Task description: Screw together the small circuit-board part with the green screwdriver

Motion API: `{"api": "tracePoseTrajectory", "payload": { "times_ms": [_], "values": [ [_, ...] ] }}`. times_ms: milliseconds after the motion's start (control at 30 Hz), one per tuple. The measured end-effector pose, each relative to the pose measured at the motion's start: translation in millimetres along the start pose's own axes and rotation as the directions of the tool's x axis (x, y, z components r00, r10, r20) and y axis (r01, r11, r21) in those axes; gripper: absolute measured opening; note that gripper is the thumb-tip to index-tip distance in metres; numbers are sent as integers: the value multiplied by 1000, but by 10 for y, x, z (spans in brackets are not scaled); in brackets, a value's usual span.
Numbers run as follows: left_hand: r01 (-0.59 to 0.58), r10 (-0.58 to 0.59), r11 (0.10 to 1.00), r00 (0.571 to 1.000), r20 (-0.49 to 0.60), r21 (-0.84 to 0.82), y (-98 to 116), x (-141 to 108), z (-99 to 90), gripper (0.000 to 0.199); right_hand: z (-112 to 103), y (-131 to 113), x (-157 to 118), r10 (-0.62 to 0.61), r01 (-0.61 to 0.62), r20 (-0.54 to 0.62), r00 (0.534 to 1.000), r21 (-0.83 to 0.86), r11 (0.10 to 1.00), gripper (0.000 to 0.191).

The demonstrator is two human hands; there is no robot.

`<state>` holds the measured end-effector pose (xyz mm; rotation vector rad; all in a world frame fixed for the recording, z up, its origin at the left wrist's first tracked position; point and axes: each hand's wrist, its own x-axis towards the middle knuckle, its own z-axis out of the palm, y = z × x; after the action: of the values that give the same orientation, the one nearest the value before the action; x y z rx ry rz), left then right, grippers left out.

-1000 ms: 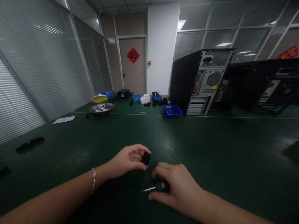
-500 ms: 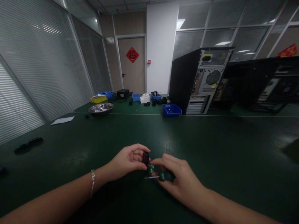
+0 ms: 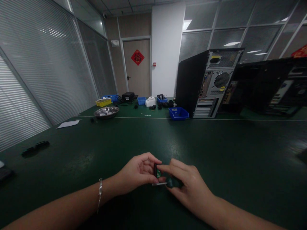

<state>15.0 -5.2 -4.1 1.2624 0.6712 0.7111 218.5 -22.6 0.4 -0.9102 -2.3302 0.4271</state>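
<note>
My left hand [image 3: 140,170] is closed on a small black casing [image 3: 155,170], pinched between fingertips and thumb. A small green circuit board [image 3: 158,173] lies against the right side of this casing. My right hand [image 3: 190,179] reaches the board with its fingertips. It also holds a screwdriver [image 3: 169,182] tucked in its fingers, the dark handle partly hidden in the palm. The metal shaft points left, just below the board and close to my left thumb. Whether the board sits inside the casing I cannot tell.
On the green table [image 3: 115,137], a metal bowl [image 3: 106,111], a blue bin [image 3: 178,113] and a computer tower [image 3: 192,86] stand farther back. White paper [image 3: 68,124] and a dark object [image 3: 35,148] lie left. Behind are a yellow tray [image 3: 103,102] and several small parts.
The black casing has turned and come together with the green board. My left hand has moved slightly right and down, closer to my right hand, which still holds the screwdriver.
</note>
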Motion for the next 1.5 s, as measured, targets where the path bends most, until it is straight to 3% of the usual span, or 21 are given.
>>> {"api": "tracePoseTrajectory", "payload": {
  "times_ms": [600,733,800,867,933,1033,1100,1167,1267,1500],
  "values": [
    [-17,18,1000,999,-36,22,3,7,-5,34,40,68,-4,25,-23,44,999,-61,998,41],
    [-77,80,995,996,-44,61,31,4,-28,33,25,62,8,42,-42,66,997,-7,999,50],
    [-124,132,988,988,-85,90,35,19,-97,38,5,57,19,66,-68,56,996,32,997,51],
    [-159,182,979,963,-199,126,48,45,-213,40,-16,57,28,90,-93,45,995,71,993,49],
    [-218,264,963,881,-393,159,76,76,-371,36,-32,64,30,91,-96,48,995,109,989,44],
    [-365,383,914,620,-685,180,132,118,-666,32,-42,82,25,72,-82,72,995,149,985,36],
    [-429,387,883,439,-811,189,155,132,-881,30,-46,91,19,61,-76,98,993,167,983,32],
    [-473,376,858,319,-870,197,150,136,-1088,28,-52,93,14,53,-75,121,991,182,981,27],
    [-515,358,835,243,-902,192,103,131,-1340,23,-64,92,5,37,-66,148,988,196,978,22],
    [-498,300,846,151,-942,189,45,122,-1602,21,-68,110,-16,3,-36,170,985,189,981,23]
  ]
}}
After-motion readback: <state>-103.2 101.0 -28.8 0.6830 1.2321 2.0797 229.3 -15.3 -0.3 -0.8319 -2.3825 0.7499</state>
